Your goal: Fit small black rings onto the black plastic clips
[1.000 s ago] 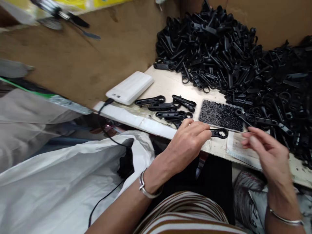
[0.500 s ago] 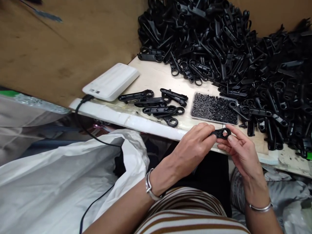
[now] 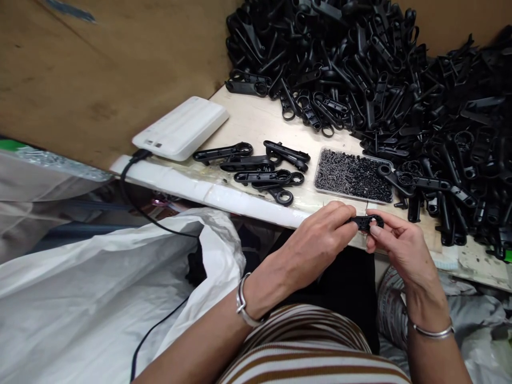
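Observation:
Both hands hold one black plastic part (image 3: pixel 367 222) just over the table's front edge. My left hand (image 3: pixel 320 240) grips its left end, the fingers covering that end. At the ringed right end, my right hand (image 3: pixel 400 242) pinches the part between thumb and fingers. Just beyond the hands sits a clear tray (image 3: pixel 354 175) of tiny dark pieces. Several similar black parts (image 3: pixel 262 177) lie in a small group left of the tray.
A large heap of black parts (image 3: pixel 360 69) covers the back and right of the table (image 3: pixel 294 137). A white box-shaped device (image 3: pixel 182 128) with a black cable (image 3: pixel 154 221) stands at the left. White sheeting (image 3: pixel 100 282) hangs below the table edge.
Both hands and the black part have shifted slightly to the right. The hold at both ends is kept, and the view has moved a little.

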`<state>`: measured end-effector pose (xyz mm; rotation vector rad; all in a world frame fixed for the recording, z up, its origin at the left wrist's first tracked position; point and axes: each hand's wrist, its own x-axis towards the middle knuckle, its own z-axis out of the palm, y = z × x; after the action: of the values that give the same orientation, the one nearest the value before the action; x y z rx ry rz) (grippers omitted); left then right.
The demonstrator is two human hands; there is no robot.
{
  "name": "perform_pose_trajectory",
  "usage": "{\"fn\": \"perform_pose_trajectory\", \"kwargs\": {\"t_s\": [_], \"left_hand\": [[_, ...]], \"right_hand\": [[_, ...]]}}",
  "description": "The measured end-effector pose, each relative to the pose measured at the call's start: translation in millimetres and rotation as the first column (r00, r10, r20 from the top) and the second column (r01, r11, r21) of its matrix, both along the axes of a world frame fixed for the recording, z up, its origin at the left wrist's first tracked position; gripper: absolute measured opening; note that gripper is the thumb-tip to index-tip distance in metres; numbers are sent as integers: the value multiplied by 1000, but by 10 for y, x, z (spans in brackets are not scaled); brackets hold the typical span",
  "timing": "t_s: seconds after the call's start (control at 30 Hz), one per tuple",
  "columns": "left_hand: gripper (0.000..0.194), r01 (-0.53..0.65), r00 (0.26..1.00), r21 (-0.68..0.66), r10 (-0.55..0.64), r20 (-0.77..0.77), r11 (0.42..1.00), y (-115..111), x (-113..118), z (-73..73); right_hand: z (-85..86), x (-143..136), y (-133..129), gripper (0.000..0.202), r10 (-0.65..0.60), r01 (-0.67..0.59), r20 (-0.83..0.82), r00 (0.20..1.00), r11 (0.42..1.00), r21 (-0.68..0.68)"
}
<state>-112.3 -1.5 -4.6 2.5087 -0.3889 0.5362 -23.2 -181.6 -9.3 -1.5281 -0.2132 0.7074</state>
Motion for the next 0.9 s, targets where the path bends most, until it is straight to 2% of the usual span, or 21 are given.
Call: {"fn": "perform_pose_trajectory", "kwargs": {"t_s": [0.1, 0.23, 0.53, 0.9], "left_hand": [[30, 27, 999, 3, -27, -43, 1000, 33, -1, 31], [28, 33, 998, 15, -33, -51, 999, 53, 5, 36], [25, -2, 1000, -33, 2, -12, 999, 15, 47, -64], [25, -37, 999, -79, 37, -5, 996, 11, 57, -90]], "right_hand": [[9, 47, -35, 35, 74, -74, -25, 997, 997, -7], [-14, 57, -22, 35, 73, -72, -82, 994, 997, 22], [-59, -24, 40, 42, -75, 92, -193, 978, 992, 83], [-127, -150, 138, 46, -223, 240, -157, 962, 965, 102]]}}
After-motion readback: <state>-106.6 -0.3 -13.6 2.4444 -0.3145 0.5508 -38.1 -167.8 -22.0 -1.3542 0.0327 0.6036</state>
